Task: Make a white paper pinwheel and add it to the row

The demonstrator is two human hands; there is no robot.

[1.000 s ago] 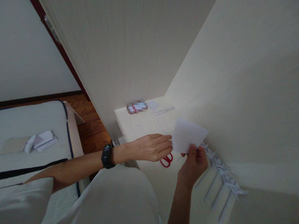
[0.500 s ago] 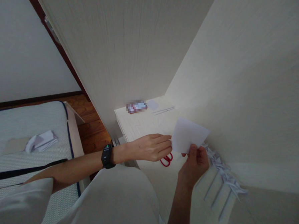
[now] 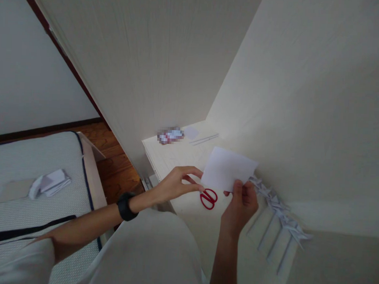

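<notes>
A white sheet of paper (image 3: 228, 167) is held up over the desk. My right hand (image 3: 241, 202) pinches its lower right edge, thumb in front and fingers behind. At the opposite side, my left hand (image 3: 181, 182) has its thumb and fingers about the lower left corner; the index fingertip goes out of sight behind the sheet. A black band circles my left wrist. Just below the paper lie scissors with red handles (image 3: 208, 199), their blades hidden from view.
Several folded white paper pieces with thin stems (image 3: 276, 208) lie along the wall on the white desk (image 3: 166, 157). Farther back are thin white sticks (image 3: 205, 139), a small paper (image 3: 191, 133) and a blurred-out item (image 3: 170, 135). Left stands a mattress (image 3: 43, 151) bearing folded white papers (image 3: 54, 180).
My left hand has turned, its thumb now showing apart from the fingers at the paper's corner. The sheet and both hands sit slightly farther left, and more of the red handles shows.
</notes>
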